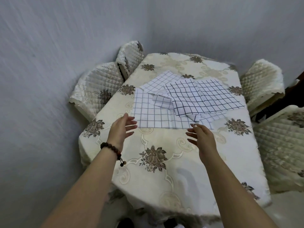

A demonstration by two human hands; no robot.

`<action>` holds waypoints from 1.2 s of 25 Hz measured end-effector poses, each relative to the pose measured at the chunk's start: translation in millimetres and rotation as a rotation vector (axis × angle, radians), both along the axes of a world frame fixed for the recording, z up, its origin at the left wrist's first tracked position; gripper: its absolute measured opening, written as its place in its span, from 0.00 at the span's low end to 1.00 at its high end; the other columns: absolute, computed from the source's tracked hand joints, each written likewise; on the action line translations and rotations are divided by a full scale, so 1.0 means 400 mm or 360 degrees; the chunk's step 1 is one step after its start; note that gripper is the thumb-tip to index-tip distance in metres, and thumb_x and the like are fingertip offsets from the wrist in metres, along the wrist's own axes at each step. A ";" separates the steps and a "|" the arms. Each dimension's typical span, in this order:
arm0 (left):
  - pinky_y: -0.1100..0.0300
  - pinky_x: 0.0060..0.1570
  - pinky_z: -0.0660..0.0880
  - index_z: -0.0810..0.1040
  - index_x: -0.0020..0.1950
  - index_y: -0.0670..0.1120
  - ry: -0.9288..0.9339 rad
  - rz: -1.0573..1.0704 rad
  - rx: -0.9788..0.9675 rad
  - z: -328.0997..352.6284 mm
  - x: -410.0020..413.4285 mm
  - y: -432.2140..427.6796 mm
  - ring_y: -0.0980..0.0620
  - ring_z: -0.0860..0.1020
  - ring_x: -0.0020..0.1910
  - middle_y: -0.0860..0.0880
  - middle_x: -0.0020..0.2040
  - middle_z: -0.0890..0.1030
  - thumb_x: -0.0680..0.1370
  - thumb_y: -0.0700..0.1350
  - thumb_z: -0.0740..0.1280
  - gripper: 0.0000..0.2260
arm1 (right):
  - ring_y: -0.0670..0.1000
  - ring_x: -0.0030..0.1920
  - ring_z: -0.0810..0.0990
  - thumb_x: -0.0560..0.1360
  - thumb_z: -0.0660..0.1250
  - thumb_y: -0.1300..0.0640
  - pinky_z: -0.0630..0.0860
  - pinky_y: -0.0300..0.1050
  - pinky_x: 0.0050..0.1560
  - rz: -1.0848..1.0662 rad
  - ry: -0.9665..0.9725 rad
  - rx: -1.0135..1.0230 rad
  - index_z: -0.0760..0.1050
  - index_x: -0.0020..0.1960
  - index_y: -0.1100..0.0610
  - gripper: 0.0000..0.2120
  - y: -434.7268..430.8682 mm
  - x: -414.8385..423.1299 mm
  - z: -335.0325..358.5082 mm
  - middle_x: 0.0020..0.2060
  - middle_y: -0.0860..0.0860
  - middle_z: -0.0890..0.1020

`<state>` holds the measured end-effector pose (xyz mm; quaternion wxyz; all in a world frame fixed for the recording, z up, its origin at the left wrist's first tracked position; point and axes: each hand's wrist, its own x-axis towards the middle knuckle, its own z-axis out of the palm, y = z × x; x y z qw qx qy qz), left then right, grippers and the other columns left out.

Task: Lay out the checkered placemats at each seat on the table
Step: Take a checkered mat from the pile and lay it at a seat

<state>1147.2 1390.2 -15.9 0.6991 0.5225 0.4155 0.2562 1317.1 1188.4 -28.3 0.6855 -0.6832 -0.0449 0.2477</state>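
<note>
Several white placemats with dark check lines lie in an overlapping heap [181,99] in the middle of the table [164,145]. The top one [202,97] has bolder lines and lies toward the right; a larger one [151,114] spreads out at the near left. My left hand [121,129] hovers open by the heap's near left corner, fingers spread, holding nothing. My right hand [202,135] hovers open just in front of the heap's near edge, palm turned inward. A bead bracelet [113,151] circles my left wrist.
The table wears a cream cloth with brown flower patterns. Two quilted cream chairs [98,89] stand at its left side against a grey wall, two more [263,83] at the right. A dark opening [294,89] shows at the far right.
</note>
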 end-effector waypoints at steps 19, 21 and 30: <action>0.50 0.54 0.74 0.79 0.50 0.43 0.0138 -0.0390 -0.0138 -0.144 0.141 0.541 0.47 0.79 0.50 0.44 0.48 0.82 0.81 0.53 0.56 0.17 | 0.49 0.54 0.75 0.70 0.72 0.49 0.75 0.46 0.55 0.0230 -0.0637 -0.0914 0.75 0.58 0.54 0.20 0.584 -0.078 -0.229 0.52 0.50 0.78; 0.50 0.54 0.75 0.79 0.51 0.43 0.0164 -0.0405 -0.0126 -0.161 0.142 0.562 0.47 0.79 0.50 0.43 0.49 0.82 0.81 0.52 0.56 0.16 | 0.52 0.60 0.71 0.65 0.74 0.44 0.71 0.49 0.60 0.0449 -0.0810 -0.1215 0.73 0.63 0.52 0.29 0.644 -0.087 -0.269 0.58 0.50 0.75; 0.53 0.50 0.75 0.79 0.50 0.43 0.0286 -0.0420 -0.0108 -0.216 0.119 0.611 0.47 0.79 0.49 0.45 0.47 0.82 0.80 0.51 0.58 0.14 | 0.54 0.55 0.72 0.69 0.71 0.50 0.68 0.47 0.49 0.0411 -0.0853 -0.1479 0.75 0.51 0.55 0.15 0.714 -0.074 -0.339 0.51 0.51 0.76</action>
